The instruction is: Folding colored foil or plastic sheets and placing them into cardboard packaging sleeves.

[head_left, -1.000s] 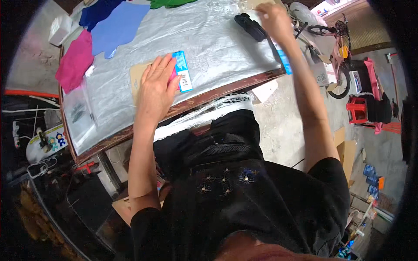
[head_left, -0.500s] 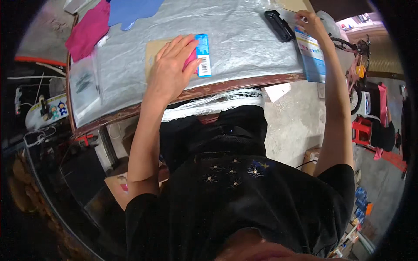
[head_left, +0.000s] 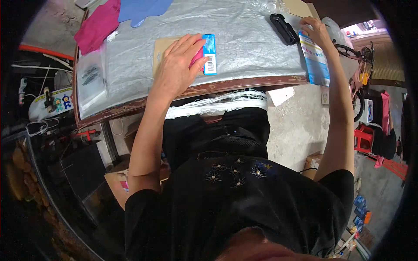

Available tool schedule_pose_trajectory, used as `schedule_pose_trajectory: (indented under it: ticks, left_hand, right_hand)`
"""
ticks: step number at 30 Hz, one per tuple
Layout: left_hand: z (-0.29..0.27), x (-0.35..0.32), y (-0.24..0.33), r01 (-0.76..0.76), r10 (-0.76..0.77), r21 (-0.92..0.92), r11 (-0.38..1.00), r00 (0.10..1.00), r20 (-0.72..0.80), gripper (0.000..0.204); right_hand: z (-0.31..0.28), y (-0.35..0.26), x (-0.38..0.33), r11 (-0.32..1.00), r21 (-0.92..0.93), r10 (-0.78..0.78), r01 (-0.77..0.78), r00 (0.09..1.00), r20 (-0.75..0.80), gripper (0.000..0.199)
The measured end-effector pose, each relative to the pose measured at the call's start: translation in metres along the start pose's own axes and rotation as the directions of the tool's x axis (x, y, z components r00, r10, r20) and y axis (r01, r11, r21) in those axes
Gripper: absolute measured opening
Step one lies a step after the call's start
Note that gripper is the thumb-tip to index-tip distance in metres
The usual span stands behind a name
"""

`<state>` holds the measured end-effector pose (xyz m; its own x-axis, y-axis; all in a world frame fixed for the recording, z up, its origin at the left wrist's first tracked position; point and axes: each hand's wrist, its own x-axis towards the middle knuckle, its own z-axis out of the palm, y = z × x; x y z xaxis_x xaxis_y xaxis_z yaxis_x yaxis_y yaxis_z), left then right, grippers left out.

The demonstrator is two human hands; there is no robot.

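My left hand [head_left: 179, 65] lies over a pink item [head_left: 198, 58] on a brown cardboard backing card [head_left: 160, 48]. Its fingers are stretched out flat, and the thumb reaches a blue label with a barcode [head_left: 210, 54] at the card's right end. Part of the pink item is hidden under the palm. At the table's right edge, my right hand [head_left: 317, 32] has bent fingers, with a gap between thumb and index finger. It is at the far end of a blue-and-white printed packet or sheet [head_left: 315, 61], which hangs over the edge. A black handheld tool, perhaps a stapler [head_left: 284, 29], lies left of it.
Magenta [head_left: 98, 28] and blue [head_left: 143, 9] pieces of material lie at the far left. Clear plastic bags [head_left: 92, 78] rest at the left edge, one with dark slender items. The table's brown wooden edge [head_left: 244, 82] runs before me. A bicycle [head_left: 359, 74] stands to the right.
The view has shifted slightly, so the table appears a little farther right. My right hand has come down a little toward the printed packet. My left hand stays over the pink item.
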<state>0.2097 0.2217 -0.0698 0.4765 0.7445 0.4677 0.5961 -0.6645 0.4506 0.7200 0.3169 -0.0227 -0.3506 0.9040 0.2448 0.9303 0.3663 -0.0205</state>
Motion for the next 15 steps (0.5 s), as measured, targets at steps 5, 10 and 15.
schedule_pose_trajectory:
  ticks: [5, 10, 15]
  left_hand:
    - [-0.001, -0.001, 0.001, 0.006, -0.006, 0.002, 1.0, 1.0, 0.0, 0.043]
    - [-0.001, 0.001, 0.003, 0.003, -0.003, -0.001, 1.0, 1.0, -0.001, 0.042]
    - [0.002, -0.001, 0.002, 0.018, -0.018, -0.007, 1.0, 1.0, -0.016, 0.042]
  right_hand:
    - [0.003, 0.004, 0.011, 0.997, -0.049, -0.065, 0.066, 0.997, 0.029, 0.019]
    - [0.003, 0.01, 0.003, 0.998, -0.042, -0.059, 0.057, 0.997, -0.047, 0.018]
    - [-0.02, -0.023, -0.013, 0.967, -0.074, 0.219, -0.243, 0.945, -0.243, 0.017]
